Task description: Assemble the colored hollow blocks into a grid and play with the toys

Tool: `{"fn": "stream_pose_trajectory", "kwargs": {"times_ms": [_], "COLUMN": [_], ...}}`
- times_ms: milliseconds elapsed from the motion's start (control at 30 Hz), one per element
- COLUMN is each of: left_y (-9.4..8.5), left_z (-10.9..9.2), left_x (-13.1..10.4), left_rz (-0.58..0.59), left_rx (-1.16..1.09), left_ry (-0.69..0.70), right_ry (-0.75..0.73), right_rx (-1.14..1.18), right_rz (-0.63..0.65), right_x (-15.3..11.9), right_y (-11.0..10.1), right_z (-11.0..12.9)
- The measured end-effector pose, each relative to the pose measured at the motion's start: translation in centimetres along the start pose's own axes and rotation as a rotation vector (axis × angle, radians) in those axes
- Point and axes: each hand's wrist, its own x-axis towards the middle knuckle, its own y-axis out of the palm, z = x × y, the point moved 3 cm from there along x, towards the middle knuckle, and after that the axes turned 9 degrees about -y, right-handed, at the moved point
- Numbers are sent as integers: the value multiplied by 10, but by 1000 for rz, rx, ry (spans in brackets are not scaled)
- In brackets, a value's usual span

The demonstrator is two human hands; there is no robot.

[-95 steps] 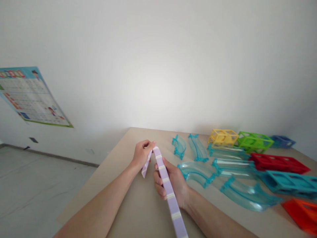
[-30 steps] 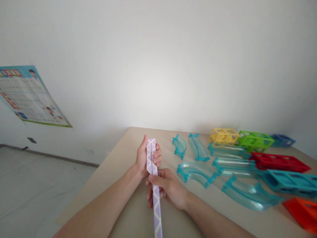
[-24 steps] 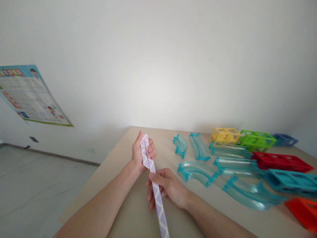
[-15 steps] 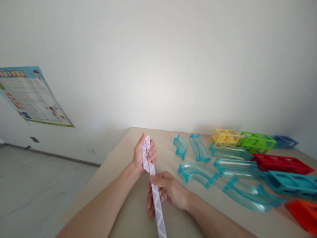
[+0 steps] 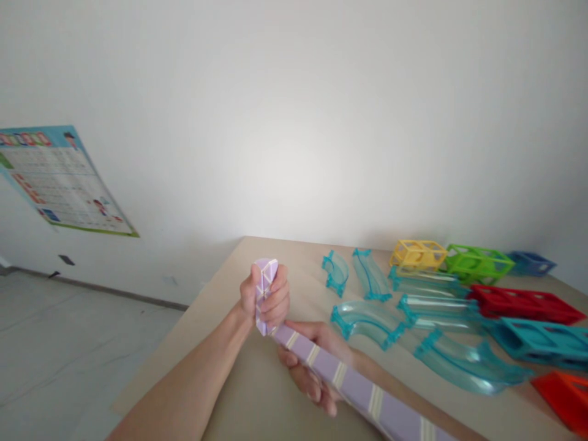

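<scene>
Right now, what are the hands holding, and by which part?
A purple segmented strip: the left hand grips its bent far end; the right hand holds the straight length near the bend.

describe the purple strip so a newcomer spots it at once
Start at the beige table and find the left hand over it. It grips the bent end of the purple strip, whose straight length crosses the right hand. Unlike the clear blue pieces, it has pale bands.

this is looking like an indoor play corner, home or school unclear: a cartoon-figured poster [image 5: 68,180] is hanging on the white wall [image 5: 294,122], while teal track pieces [image 5: 438,311] and bright plastic frames [image 5: 526,303] are lying on a beige table [image 5: 303,266].
</scene>
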Motion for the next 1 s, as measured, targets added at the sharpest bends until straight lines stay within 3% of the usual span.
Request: {"fn": "stream_pose_trajectory", "kwargs": {"times_ms": [67,133,233,367,433,600,667,733,833,1000], "left_y": [2,3,0,-7,-9,-5,-8,-11,-12,-9], "left_z": [3,5,4,0,2,5,4,3,5,8], "left_x": [-2,-4,-4,-3,-5,-8,-4,1,8,15], "left_rz": [82,123,54,-79,-66,127,45,-112,-277,-500], "left_rx": [-51,-73,-34,24,-2,-118,-92,-37,101,309], "left_ry": [-68,-163,-290,-336,-339,-224,-187,-188,-241,-167], "right_ry": [25,3,-82,-204,-223,-196,-236,-377,-634,-707], "right_rx": [-26,-41,-57,-209,-250,-222,-194,-160,-116,-240], "right_rz": [34,-17,-158,-296,-297,-148,-128,-172,-337,-586], "right_x": [3,6,6,-1,-4,-4,-4,-5,-8,-7], "right_y": [3,7,15,24,28,32,30,27,23,20], "right_z": [-2,-5,-8,0,4,5,6,10,19,23]}}
